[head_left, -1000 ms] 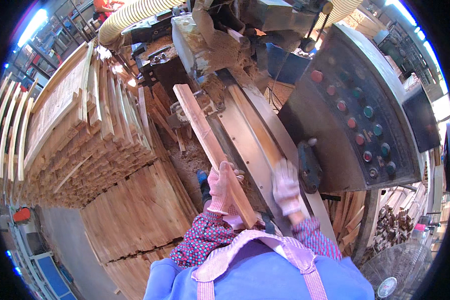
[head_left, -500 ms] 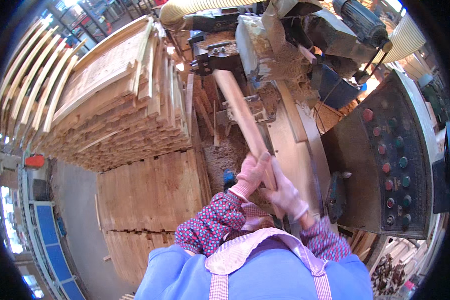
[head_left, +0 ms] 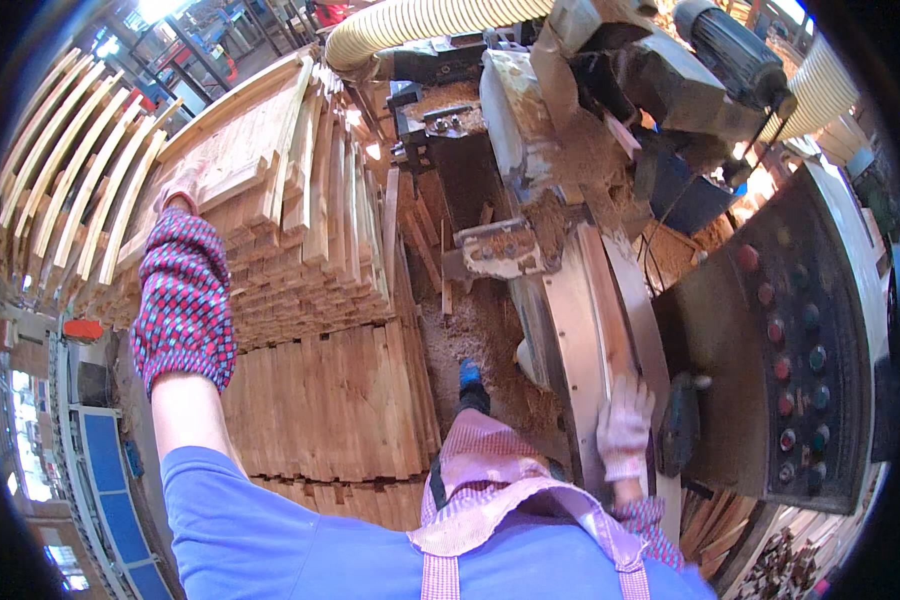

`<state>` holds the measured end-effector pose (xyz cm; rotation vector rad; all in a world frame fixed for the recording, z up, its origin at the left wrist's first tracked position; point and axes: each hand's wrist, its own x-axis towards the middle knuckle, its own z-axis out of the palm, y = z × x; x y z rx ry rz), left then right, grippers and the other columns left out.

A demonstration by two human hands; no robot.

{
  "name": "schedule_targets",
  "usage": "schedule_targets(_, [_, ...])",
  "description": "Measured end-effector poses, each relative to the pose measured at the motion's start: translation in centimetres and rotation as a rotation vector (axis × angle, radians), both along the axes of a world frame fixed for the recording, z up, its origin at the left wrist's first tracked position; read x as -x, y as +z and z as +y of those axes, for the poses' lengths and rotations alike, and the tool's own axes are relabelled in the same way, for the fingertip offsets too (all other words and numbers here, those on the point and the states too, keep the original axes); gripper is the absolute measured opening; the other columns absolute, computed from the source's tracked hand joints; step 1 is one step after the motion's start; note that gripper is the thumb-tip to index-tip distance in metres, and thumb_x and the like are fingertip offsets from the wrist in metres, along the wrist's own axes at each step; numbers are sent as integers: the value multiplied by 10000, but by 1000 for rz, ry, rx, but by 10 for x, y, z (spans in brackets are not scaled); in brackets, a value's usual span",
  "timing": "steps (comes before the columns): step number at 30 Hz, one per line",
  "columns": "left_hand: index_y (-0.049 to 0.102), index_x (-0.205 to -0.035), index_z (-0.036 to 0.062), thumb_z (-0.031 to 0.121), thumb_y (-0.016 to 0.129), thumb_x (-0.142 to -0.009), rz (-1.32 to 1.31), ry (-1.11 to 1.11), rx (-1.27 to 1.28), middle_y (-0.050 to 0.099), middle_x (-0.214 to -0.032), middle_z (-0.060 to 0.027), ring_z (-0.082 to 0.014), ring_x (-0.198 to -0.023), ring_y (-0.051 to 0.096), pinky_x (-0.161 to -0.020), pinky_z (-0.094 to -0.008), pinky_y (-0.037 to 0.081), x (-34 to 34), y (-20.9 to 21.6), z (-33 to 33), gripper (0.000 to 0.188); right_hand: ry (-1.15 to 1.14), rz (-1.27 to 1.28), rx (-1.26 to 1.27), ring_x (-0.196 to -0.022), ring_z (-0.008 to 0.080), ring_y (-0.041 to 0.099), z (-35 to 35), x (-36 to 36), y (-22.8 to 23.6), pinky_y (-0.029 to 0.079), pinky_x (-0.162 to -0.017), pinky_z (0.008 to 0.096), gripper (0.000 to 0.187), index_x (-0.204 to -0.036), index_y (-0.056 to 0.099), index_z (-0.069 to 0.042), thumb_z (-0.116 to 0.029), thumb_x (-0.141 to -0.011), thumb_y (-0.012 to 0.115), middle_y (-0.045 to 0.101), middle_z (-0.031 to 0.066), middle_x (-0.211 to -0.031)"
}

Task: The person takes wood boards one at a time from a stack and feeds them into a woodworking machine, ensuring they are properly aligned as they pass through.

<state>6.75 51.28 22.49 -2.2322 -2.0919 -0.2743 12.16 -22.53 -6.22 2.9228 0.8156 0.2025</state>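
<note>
My right hand [head_left: 625, 425], in a pinkish work glove, rests with its fingers stretched forward at the near end of a wooden strip [head_left: 606, 300]. That strip lies lengthwise on the metal bed [head_left: 576, 350] of a woodworking machine. Out to the left, my left hand [head_left: 179, 190], gloved too, reaches to the top of a tall stack of wooden boards [head_left: 240, 145]. Its fingers are small and blurred there, and whether they grip a board cannot be made out.
A dark control panel [head_left: 795, 350] with several red and green buttons stands at the right. Beyond the bed are a sawdust-covered machine head [head_left: 580, 150], a motor [head_left: 730, 55] and a ribbed hose [head_left: 440, 25]. Curved-looking slats [head_left: 80, 180] rise at far left.
Both hands held a wooden strip in front of me; they have parted. A strip now lies along the bed by my right hand, while my left has swung out to the stack.
</note>
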Motion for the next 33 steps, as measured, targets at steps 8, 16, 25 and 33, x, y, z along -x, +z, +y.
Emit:
schedule_targets(8, [608, -1249, 33, 453, 582, -836, 231, 15, -93, 591, -1277, -200, -321, -1223, 533, -1052, -460, 371, 40, -51, 61, 589, 98, 2, -219, -1364, 347, 399, 124, -179, -18, 295, -1144, 471, 540, -1461, 401, -72, -228, -952, 494, 438, 155, -1473])
schedule_targets(16, [586, -1007, -21, 180, 675, -756, -1145, -520, 560, 638, -854, -101, -155, -709, 625, -623, -293, 525, 186, -34, -149, 333, 234, 523, -1044, -1111, 349, 629, 139, -80, 41, 490, -977, 381, 343, -1176, 663, -16, -265, -946, 611, 669, 202, -1176])
schedule_targets(25, [346, -1442, 69, 80, 697, -834, -1995, -720, 769, 542, -1217, -156, -250, -1120, 591, -995, -390, 507, 83, -117, -486, 702, 523, 1560, -1299, -1407, 238, 362, 95, 87, 139, 290, -1150, 335, 790, -1531, 245, -3, -236, -905, 667, 350, 198, -1542])
schedule_targets(33, [197, -1540, 106, -50, 663, -815, -1890, -768, 1167, 421, -1385, -33, -196, -1265, 464, -1078, -412, 429, 44, -208, -518, 875, -96, 665, -816, -1243, 450, 509, -58, 142, 84, 436, -1034, 506, 699, -1433, 402, 24, -218, -835, 673, 486, 275, -1377])
